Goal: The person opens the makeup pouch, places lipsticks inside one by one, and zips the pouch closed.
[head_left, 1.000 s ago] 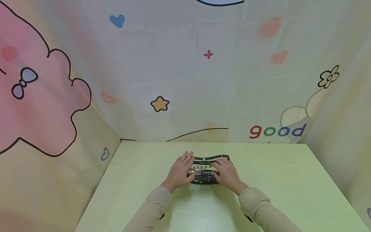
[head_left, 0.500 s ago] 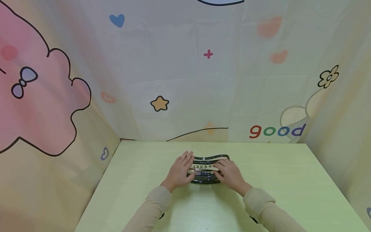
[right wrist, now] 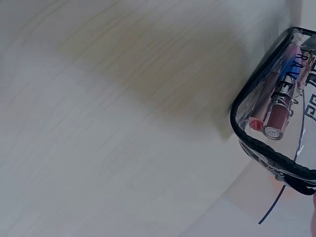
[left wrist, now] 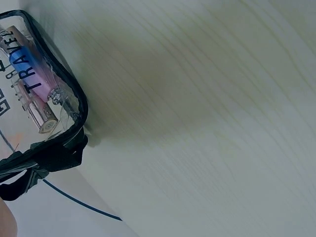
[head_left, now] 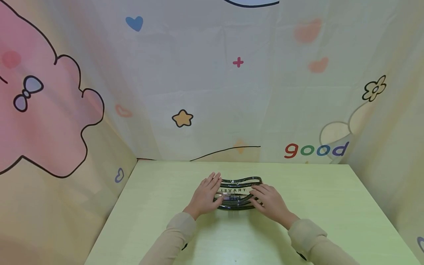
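Note:
A clear cosmetic bag (head_left: 239,190) with black trim and TRAVEL lettering sits on the table; the lettering reads mirrored in the head view. My left hand (head_left: 204,195) holds its left end, fingers over the top and thumb on the near side. At the right end, my right hand (head_left: 273,204) pinches the black edging between thumb and fingers; whether a zip pull lies under them is hidden. Inside the bag, the right wrist view shows a dark lip gloss tube (right wrist: 278,118) beside other slim tubes. A pink and blue tube (left wrist: 30,69) appears in the left wrist view.
The pale wood-grain table (head_left: 149,206) extends around the bag on all sides. A printed curtain (head_left: 212,84) closes off the back and both sides, meeting the table's far edge just beyond the bag.
My right hand has slid rightward along the bag toward its right end, uncovering more lettering and black edging. The left hand and the bag have hardly moved.

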Demonstrator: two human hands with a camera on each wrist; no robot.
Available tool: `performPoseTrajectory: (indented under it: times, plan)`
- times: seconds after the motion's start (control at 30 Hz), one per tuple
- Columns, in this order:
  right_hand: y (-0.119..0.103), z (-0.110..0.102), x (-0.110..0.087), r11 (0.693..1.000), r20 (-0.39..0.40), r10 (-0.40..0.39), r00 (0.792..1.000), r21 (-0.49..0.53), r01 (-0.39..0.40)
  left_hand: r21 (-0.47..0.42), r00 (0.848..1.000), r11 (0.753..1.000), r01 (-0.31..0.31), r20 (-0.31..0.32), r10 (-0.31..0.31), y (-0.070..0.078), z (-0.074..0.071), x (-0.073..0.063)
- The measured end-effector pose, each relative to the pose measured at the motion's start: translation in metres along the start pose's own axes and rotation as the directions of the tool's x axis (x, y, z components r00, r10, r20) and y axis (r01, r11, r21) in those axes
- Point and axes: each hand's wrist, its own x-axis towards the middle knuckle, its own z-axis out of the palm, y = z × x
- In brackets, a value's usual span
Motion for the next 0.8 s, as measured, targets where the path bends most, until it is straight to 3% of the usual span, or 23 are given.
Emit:
performPoseTrajectory:
  times: [0.17, 0.47, 0.8]
  plan:
    - [0.004, -0.005, -0.009, 1.0, 0.043, 0.024, 0.999, -0.014, -0.023, 0.007, 1.0, 1.0, 0.006, 0.011, -0.006, 0.0, 0.0, 0.0]
    - [0.011, -0.017, -0.025, 1.0, 0.039, 0.03, 0.999, 0.008, -0.03, 0.0, 1.0, 1.0, -0.009, -0.018, 0.009, 0.0, 0.0, 0.0]
    - [0.017, -0.032, -0.047, 0.997, 0.117, 0.072, 0.991, -0.014, -0.071, 0.015, 1.0, 1.0, -0.005, -0.003, 0.005, 0.001, -0.003, -0.001]
